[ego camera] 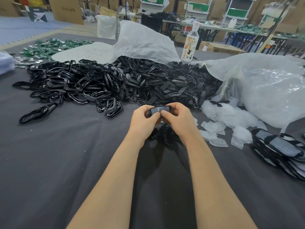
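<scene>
Soft, bright overhead light leaves faint shadow below the fingers [166, 114], a pale sheen on the case [158, 110] between them, glare on the bag [264, 90] to their right; beyond them the room bends and softens.

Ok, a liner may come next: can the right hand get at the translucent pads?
Probably yes: the translucent pads lie uncovered just beside the right hand, though it grips the black shell now.

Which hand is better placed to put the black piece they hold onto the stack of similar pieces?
Probably the right hand: the stack lies far out on its side. The left hand, also gripping the black piece, would have to cross over.
</scene>
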The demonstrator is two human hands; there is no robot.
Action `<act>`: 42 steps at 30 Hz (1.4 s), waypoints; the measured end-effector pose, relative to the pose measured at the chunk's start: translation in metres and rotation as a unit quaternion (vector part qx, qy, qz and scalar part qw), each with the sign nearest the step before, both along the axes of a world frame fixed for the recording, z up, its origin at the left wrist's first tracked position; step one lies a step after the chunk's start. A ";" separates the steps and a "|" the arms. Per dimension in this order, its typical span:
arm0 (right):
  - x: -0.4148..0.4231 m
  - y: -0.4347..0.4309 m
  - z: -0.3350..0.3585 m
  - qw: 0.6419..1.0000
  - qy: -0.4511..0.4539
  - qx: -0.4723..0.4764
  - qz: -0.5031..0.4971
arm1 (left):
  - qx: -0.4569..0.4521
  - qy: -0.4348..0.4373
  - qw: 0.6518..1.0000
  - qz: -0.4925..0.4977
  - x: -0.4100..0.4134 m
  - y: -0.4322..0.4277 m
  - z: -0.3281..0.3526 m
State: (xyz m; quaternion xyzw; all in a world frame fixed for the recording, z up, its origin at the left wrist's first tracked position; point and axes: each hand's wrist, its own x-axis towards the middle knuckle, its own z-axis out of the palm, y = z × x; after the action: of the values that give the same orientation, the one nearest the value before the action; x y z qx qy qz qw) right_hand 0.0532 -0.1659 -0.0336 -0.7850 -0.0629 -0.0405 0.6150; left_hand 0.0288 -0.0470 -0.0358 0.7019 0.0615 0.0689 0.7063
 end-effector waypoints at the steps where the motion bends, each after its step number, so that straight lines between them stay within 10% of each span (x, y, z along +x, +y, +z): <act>1: 0.000 0.000 0.000 1.000 -0.004 -0.001 -0.004 | 0.008 -0.001 1.000 -0.003 0.000 0.000 0.000; 42: 0.000 0.001 0.003 0.996 0.049 0.068 -0.035 | 0.085 -0.003 0.996 -0.034 -0.006 -0.002 0.005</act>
State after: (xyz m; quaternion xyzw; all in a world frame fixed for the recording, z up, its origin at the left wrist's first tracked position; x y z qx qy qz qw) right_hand 0.0529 -0.1651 -0.0306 -0.7442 -0.0024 -0.0280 0.6673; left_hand 0.0229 -0.0495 -0.0308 0.7609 0.0292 0.0519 0.6461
